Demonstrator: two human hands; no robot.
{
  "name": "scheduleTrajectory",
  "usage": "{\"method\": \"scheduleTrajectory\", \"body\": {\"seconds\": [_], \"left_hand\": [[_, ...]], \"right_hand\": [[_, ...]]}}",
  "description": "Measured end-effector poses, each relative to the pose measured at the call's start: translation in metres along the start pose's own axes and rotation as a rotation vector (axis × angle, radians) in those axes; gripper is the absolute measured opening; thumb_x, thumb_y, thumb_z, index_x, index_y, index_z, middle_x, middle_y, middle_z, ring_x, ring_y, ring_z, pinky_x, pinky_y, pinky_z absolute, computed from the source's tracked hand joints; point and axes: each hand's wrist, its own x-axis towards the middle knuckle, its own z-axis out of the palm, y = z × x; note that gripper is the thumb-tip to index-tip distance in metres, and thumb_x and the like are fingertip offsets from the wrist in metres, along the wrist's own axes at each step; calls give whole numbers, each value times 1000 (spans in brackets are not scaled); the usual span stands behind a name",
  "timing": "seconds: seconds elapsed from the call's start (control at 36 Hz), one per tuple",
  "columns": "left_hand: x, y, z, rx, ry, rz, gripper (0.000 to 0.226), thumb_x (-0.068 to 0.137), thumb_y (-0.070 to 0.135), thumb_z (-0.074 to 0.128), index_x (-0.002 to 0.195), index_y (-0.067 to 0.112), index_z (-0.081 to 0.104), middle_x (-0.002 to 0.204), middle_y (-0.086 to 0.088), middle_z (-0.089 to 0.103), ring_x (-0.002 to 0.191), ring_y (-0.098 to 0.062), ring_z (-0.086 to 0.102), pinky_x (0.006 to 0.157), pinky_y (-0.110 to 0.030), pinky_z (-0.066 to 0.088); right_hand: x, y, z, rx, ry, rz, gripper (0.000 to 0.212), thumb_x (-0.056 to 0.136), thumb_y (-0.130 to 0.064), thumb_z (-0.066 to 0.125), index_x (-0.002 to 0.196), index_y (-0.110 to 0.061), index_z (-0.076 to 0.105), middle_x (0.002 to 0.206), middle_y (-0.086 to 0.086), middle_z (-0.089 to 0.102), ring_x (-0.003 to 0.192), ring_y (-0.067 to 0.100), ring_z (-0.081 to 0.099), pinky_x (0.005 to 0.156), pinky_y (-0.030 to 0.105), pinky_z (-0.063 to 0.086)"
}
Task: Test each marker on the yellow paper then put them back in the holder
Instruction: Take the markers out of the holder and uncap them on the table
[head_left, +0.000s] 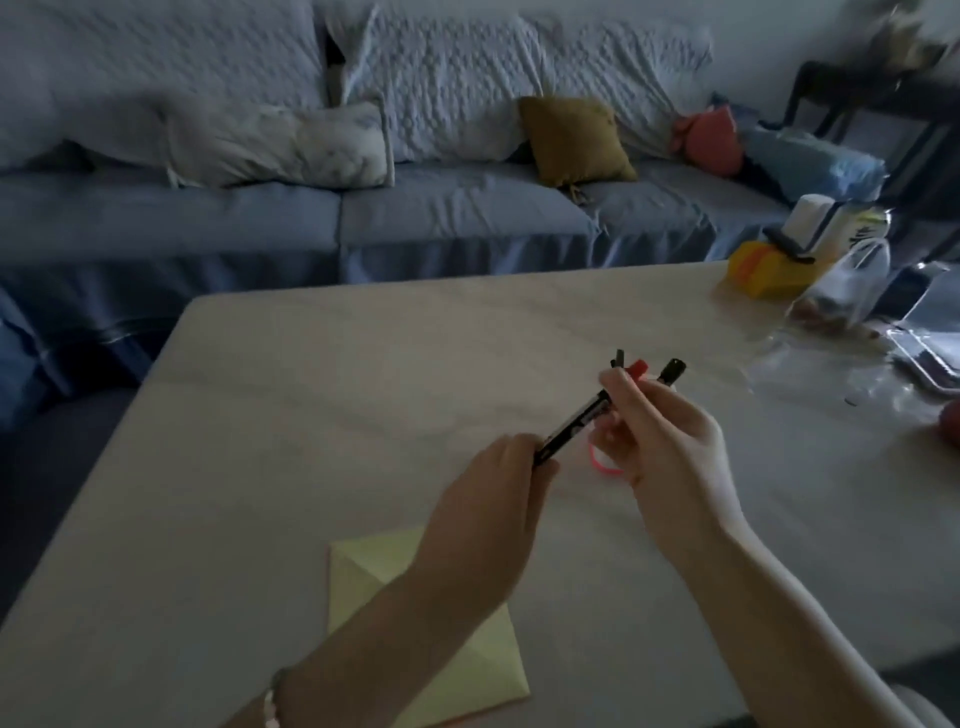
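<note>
- Our left hand (488, 509) has its grip clamped on the lower end of a black marker (574, 418), with the fingers curled round the barrel.
- The black marker slants up toward 1 o'clock, and its upper part passes under the thumb of our right hand (670, 457).
- The right grip is curled tight round a bunch of markers (672, 371); a red cap and dark ends poke out above the fingers.
- A pink loop (605, 467) hangs just under the right fingers. In this dim, soft view we cannot tell whether it is a band or part of a holder.
- The yellow paper (363, 571) lies flat on the bench (363, 374) at 7 o'clock from the hands, and our left forearm crosses over it.
- At 2 o'clock, near the bench's far corner, we see a yellow box (763, 273) and beside it a clear plastic bag (844, 291).
- Beyond the bench at 12 o'clock stands a sofa (457, 218) with a mustard cushion (574, 137) on it.
</note>
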Motion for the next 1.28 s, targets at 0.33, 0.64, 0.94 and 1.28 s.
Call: {"method": "scheduleTrajectory", "body": {"seconds": [0.33,0.64,0.94,1.28], "left_hand": [[-70,-20,-9,-10,-182,-232,29,100,23,27,78,35,42,90,5,58,81,-15,55,73,-33,45],[-55,-43,-4,145,-148,-215,29,100,29,27,112,10,46,90,-14,66,79,-38,60,59,-36,38],[-58,-93,-22,122,-99,-431,29,97,40,27,110,17,38,69,2,55,69,-25,55,61,-30,33],[-95,-183,-57,-82,357,-910,25,96,6,37,118,3,49,113,-5,36,91,-17,49,78,-13,32]], "right_hand": [[-43,80,21,-418,-309,172,24,93,-17,49,71,-7,49,45,-3,47,39,11,39,41,20,32],[-25,105,38,-139,-225,303,32,94,-11,46,64,-15,35,41,-10,33,35,4,27,38,16,24],[6,131,66,-127,-216,478,18,92,-12,48,74,-11,45,55,2,38,43,11,41,46,22,35],[49,167,155,-599,-730,479,24,91,-8,51,67,-9,50,54,6,57,32,2,51,38,14,41]]}}
